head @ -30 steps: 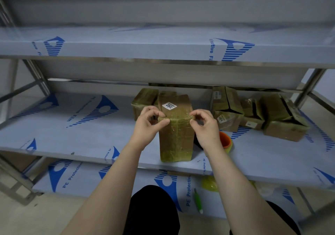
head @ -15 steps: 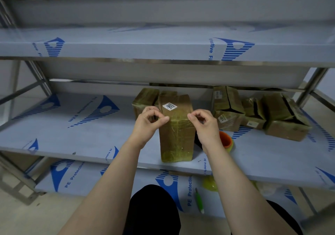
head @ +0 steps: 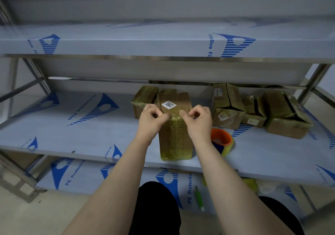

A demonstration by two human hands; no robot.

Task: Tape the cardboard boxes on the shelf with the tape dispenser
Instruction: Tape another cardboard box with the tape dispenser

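The left grip and right grip, fingers curled, are pinching a clear tape strip across the top front edge of the upright box. The box is standing on the shelf, with the tape dispenser lying just beside it.

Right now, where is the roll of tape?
In the head view, the roll of tape lies on the middle shelf, just right of the upright box and partly behind the wrist of the right hand.
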